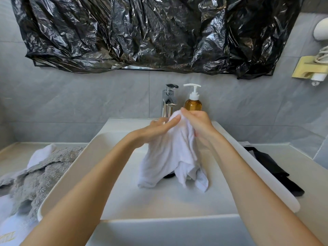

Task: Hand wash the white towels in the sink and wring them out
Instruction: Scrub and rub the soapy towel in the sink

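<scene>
white towel hangs over the sink, lower corners brushing the basin. right hand grips its bunched top; left hand lies flat against it, fingers straight. looks soft, limp, probably wet and heavy; best gripped at the bunched top and mid-length to twist. soap bottle shows no label. gold lettering on white cloth bottom left, unreadable.

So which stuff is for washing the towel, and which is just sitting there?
For the job:
towel, held up over the sink by the right hand, the left hand flat against it
tap
soap bottle

Just lying about:
grey towel on the left counter
black cloth on the right
black plastic over the mirror
</scene>
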A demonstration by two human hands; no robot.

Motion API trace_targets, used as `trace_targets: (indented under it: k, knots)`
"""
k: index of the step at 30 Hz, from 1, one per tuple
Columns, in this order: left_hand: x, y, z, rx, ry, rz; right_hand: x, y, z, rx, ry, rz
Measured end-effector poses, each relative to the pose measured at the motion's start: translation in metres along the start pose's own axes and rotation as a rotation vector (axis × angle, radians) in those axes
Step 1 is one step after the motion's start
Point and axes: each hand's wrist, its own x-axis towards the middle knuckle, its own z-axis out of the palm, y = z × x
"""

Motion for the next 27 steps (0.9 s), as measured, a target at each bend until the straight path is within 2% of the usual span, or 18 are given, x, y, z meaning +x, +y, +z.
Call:
trace_targets:
  k: [2,4,6,8,10,12,15,17,19,21,24,27]
  knots:
    - [-0.002,0.002,0.000,-0.059,-0.029,0.143,-0.001,-0.005,0.003,0.185,-0.178,0.054]
    - [-0.001,-0.001,-0.006,-0.218,-0.005,0.196,-0.002,-0.008,0.002,0.270,-0.277,0.086]
    - [0.001,-0.005,-0.011,-0.384,0.000,0.219,-0.004,-0.005,0.001,0.197,-0.345,0.109]
    - [0.003,-0.003,-0.014,-0.526,0.089,0.209,-0.010,-0.001,0.003,0.044,-0.405,0.177]
    - [0.004,0.000,-0.021,-0.597,0.201,0.182,-0.015,0.004,0.006,-0.043,-0.528,0.264]
    - [0.002,0.001,-0.030,-0.586,0.249,0.189,-0.017,0.005,0.006,-0.028,-0.582,0.291]
    - [0.007,-0.007,-0.040,-0.629,0.386,0.135,-0.014,-0.001,-0.001,0.076,-0.501,0.263]
    - [0.010,-0.011,-0.038,-0.676,0.438,0.009,-0.010,-0.004,-0.003,0.126,-0.332,0.288]
    - [0.012,-0.012,-0.030,-0.764,0.404,-0.106,-0.008,-0.002,0.000,0.059,-0.183,0.269]
    - [0.011,-0.013,-0.022,-0.836,0.370,-0.161,-0.014,0.000,0.011,-0.005,-0.149,0.192]
    - [0.023,-0.023,-0.007,-0.816,0.431,-0.200,-0.027,0.005,0.038,-0.036,-0.148,0.125]
    - [0.019,-0.019,0.018,-0.760,0.456,-0.171,-0.035,0.018,0.070,-0.133,0.014,0.076]
